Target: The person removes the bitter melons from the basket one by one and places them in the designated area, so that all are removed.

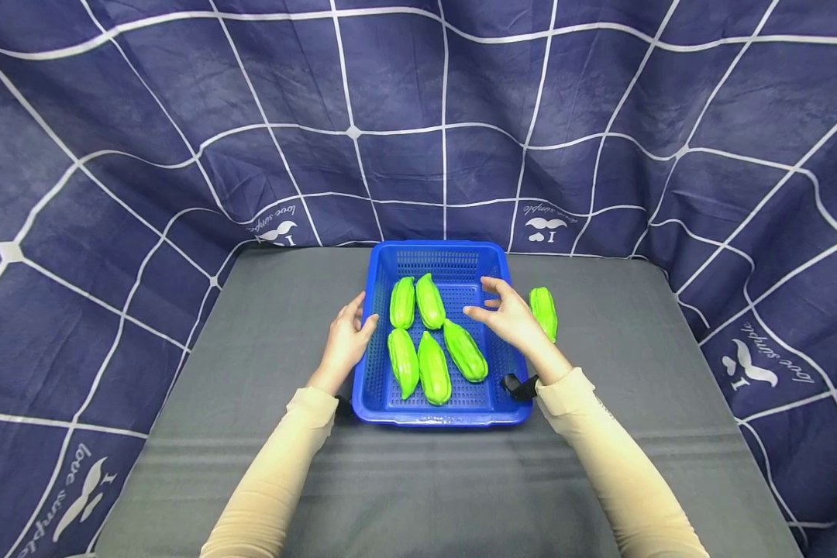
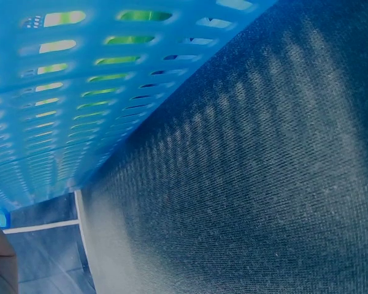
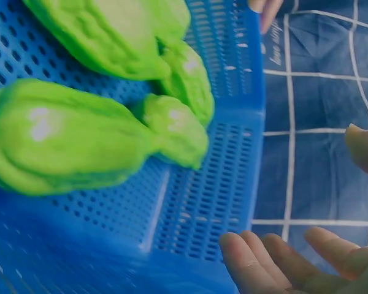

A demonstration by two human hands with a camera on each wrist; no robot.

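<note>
Several bright green, ridged, gourd-shaped vegetables (image 1: 435, 369) lie in a blue plastic basket (image 1: 441, 419), spread over its left and middle floor. My left hand (image 1: 346, 337) is at the basket's left rim, its thumb by the rim and the other fingers along the outside; how firmly it touches is unclear. Over the basket's right side hovers my right hand (image 1: 512, 314), thumb and fingers spread apart with nothing between them. In the right wrist view its fingers (image 3: 251, 266) show near the basket wall. Another green vegetable (image 1: 543, 313) lies outside, just right of the basket.
The basket stands on a grey cloth-covered table (image 1: 265, 310). A dark blue curtain (image 1: 404, 93) with white grid lines surrounds the table's back and sides. A black strap (image 1: 521, 387) crosses the basket's right rim near my right wrist.
</note>
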